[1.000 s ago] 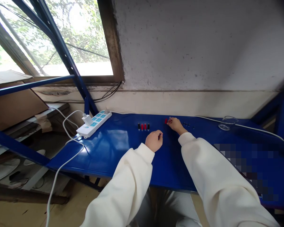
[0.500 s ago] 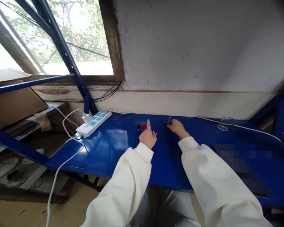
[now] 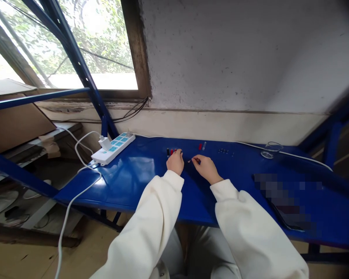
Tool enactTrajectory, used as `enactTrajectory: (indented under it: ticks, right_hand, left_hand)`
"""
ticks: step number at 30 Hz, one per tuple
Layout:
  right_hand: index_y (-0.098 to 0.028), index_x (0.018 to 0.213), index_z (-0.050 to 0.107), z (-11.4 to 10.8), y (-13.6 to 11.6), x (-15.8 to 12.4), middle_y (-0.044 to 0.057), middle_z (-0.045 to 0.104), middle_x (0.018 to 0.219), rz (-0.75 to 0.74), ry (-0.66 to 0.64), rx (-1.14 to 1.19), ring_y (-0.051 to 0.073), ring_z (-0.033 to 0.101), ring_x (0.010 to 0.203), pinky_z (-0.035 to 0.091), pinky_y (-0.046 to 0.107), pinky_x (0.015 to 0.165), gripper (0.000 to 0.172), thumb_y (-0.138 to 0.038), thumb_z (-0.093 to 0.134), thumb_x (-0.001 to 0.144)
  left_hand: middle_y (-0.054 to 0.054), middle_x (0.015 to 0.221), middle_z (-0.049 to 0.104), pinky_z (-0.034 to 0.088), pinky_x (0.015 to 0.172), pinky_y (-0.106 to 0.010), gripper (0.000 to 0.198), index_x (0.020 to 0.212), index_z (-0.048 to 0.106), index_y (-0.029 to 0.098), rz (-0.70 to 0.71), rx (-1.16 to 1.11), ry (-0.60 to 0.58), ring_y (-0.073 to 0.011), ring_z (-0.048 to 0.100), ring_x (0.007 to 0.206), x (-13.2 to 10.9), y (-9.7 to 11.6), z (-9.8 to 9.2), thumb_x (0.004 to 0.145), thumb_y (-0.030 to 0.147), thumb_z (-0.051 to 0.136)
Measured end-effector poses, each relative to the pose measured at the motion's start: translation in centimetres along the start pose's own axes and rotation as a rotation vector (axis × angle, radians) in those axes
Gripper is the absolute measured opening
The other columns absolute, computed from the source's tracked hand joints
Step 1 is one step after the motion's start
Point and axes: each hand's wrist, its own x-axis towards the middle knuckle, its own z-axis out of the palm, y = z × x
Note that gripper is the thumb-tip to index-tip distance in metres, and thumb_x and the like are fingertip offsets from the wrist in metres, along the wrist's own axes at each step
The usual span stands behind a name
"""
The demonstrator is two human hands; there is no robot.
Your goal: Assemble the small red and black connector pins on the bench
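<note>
My left hand [image 3: 175, 161] is closed above the blue table [image 3: 139, 190], fingers curled. A small bit shows at its fingertips, too small to name. Just beyond it stand a black cylinder [image 3: 168, 152] and red cylinders [image 3: 171, 151], partly hidden by the fingers. My right hand [image 3: 206, 167] faces it from the right, thumb and index finger pinched together at a tiny pale-tipped piece I cannot identify. The hands are apart. Past the right hand are another red cylinder [image 3: 200, 147] and a clear tube [image 3: 204, 146].
Several tiny parts [image 3: 223, 151] lie right of the clear tube. A clear round dish [image 3: 266, 154] sits farther right near a white cable [image 3: 302, 159]. A blurred dark flat object [image 3: 282, 205] lies at the right. The white power strip [image 3: 113, 149] occupies the left end.
My right hand has moved left and nearer, away from the clear tube towards my left hand. The left index finger, stretched out before, is now curled in.
</note>
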Motion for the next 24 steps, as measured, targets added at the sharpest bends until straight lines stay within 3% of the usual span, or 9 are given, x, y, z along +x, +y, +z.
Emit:
enactTrajectory:
  ticks: [5, 9, 12, 18, 24]
  right_hand:
    - [-0.019, 0.083, 0.056, 0.0, -0.2, -0.3, 0.006, 0.062, 0.077, 0.074, 0.115, 0.028, 0.017, 0.057, 0.067, 0.035, 0.024, 0.058, 0.026, -0.036, 0.037, 0.084]
    - [-0.019, 0.077, 0.051, -0.3, 0.0, -0.2, 0.005, 0.058, 0.067, 0.158, 0.168, 0.162, 0.016, 0.053, 0.059, 0.034, 0.025, 0.055, 0.041, -0.048, 0.024, 0.087]
    - [-0.020, 0.064, 0.047, -0.1, 0.3, 0.0, 0.002, 0.054, 0.059, 0.140, 0.196, 0.302, 0.014, 0.050, 0.055, 0.035, 0.025, 0.055, 0.046, -0.053, 0.023, 0.085]
    - [-0.019, 0.059, 0.046, 0.5, 0.6, 0.3, -0.002, 0.045, 0.049, 0.107, 0.175, 0.653, 0.010, 0.041, 0.043, 0.033, 0.023, 0.047, 0.046, -0.058, 0.034, 0.080]
    - [-0.019, 0.058, 0.046, 0.5, 0.5, 0.3, -0.003, 0.044, 0.049, 0.075, 0.191, 0.672, 0.009, 0.039, 0.044, 0.032, 0.022, 0.045, 0.045, -0.058, 0.037, 0.079]
  left_hand:
    - [-0.005, 0.071, 0.062, 0.044, 0.064, -0.024, 0.015, 0.092, 0.055, 0.016, -0.024, -0.532, -0.098, -0.0120, 0.056, 0.060, 0.4, 0.4, 0.7, 0.081, 0.020, 0.045]
    - [-0.004, 0.075, 0.062, 0.037, 0.046, -0.018, 0.018, 0.094, 0.052, 0.014, -0.131, -0.928, -0.291, -0.0061, 0.050, 0.047, 0.2, 1.2, 0.5, 0.080, 0.024, 0.048]
    - [-0.005, 0.077, 0.062, 0.028, 0.039, -0.016, 0.023, 0.095, 0.052, 0.014, -0.147, -1.012, -0.378, -0.0061, 0.051, 0.046, -0.1, 1.6, 0.1, 0.077, 0.027, 0.053]
    - [-0.003, 0.072, 0.061, 0.029, 0.038, -0.017, 0.025, 0.093, 0.051, 0.013, -0.149, -1.043, -0.344, -0.0054, 0.050, 0.040, -0.2, 1.8, -0.2, 0.076, 0.031, 0.054]
    - [-0.002, 0.068, 0.060, 0.031, 0.038, -0.018, 0.022, 0.089, 0.049, 0.013, -0.173, -0.981, -0.337, -0.0055, 0.049, 0.036, -0.3, 2.0, -0.1, 0.079, 0.033, 0.048]
